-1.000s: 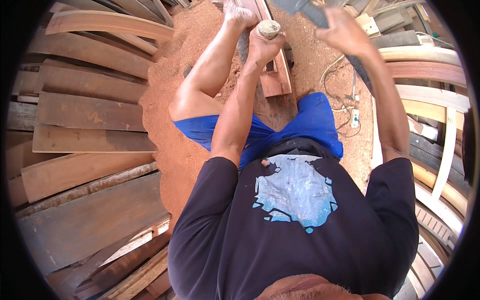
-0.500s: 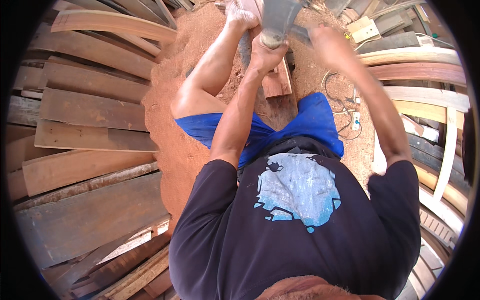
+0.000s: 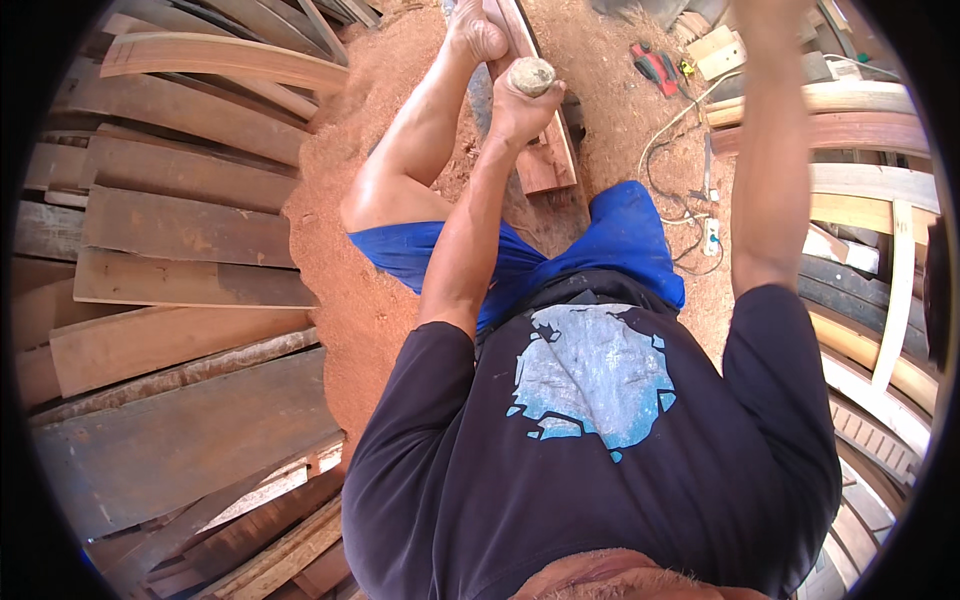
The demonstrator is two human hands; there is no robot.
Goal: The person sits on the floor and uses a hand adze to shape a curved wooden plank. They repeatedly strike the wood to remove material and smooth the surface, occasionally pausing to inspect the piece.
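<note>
My left hand (image 3: 518,108) is closed around a chisel whose rounded, worn wooden handle end (image 3: 532,73) sticks out above the fist. The chisel stands on a reddish wooden block (image 3: 548,160) lying on the sawdust between my legs; its blade is hidden behind the hand. My bare foot (image 3: 476,30) rests beside the block's far end. My right forearm (image 3: 768,150) is raised straight up, and its hand is cut off by the picture's upper edge.
Weathered planks (image 3: 180,230) are stacked at the left and curved wooden pieces (image 3: 860,190) at the right. Red sawdust (image 3: 340,280) covers the floor. A white power strip (image 3: 711,236) with cable and a red tool (image 3: 655,65) lie at the upper right.
My right hand, holding a grey striking tool, came down on the chisel's handle, then swung up out of view. My left hand has stayed on the chisel.
</note>
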